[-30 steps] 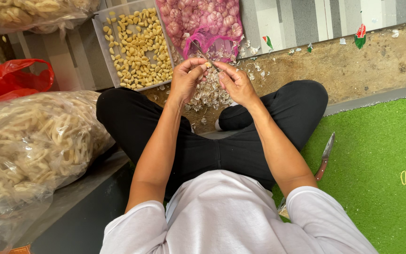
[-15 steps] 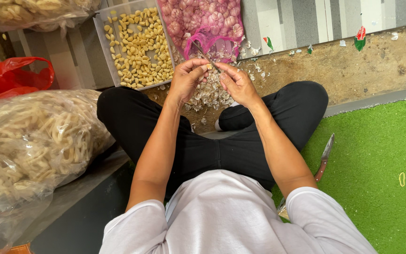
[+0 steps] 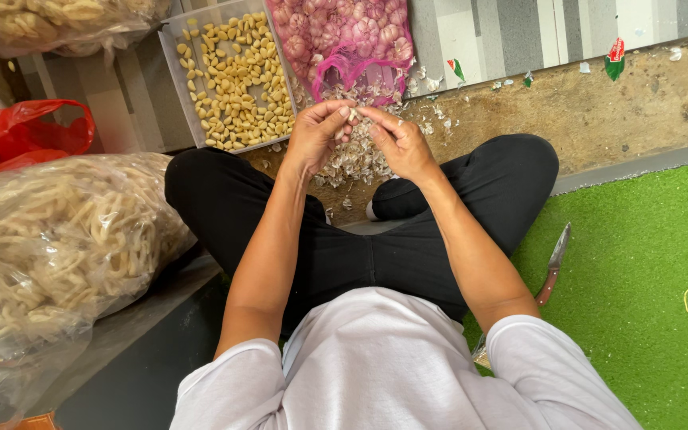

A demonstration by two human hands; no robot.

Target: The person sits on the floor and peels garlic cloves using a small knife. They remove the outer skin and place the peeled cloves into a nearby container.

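Head view: left hand [image 3: 316, 135] and right hand [image 3: 398, 142] are pinching a garlic clove [image 3: 353, 115], best peeled over the skin pile [image 3: 353, 163].

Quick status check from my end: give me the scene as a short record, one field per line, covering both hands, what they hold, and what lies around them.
left hand: raised over the lap, fingertips pinching a garlic clove
right hand: meets the left at the same clove
peel pile: papery skins on the floor under the hands
tray: clear, holds peeled cloves, ahead to the left
mesh bag: pink, unpeeled garlic, open at the near end
knife: lying on the green mat, beside the right knee, untouched
clear bag: pale crackers, at the left
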